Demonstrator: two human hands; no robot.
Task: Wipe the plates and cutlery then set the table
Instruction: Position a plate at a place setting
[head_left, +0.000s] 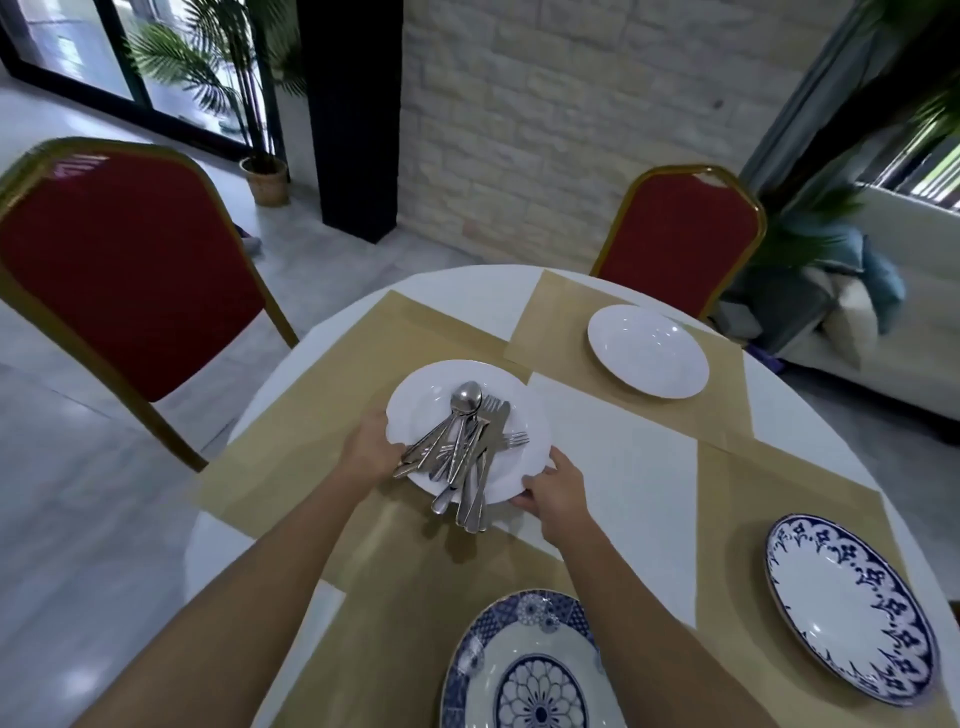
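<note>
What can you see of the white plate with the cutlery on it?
The plate is round, plain white and glossy, like china, with a wide rim. A pile of metal cutlery lies on it, handles sticking out past its near edge. The left hand and the right hand grip its rim on opposite sides, over a tan placemat.

Left hand, right hand grip white plate by opposite rims, above tan placemat. Cutlery heaped on it, handles overhanging near rim. Far plate, blue-edged plate, blue-patterned plate on bench.
</note>
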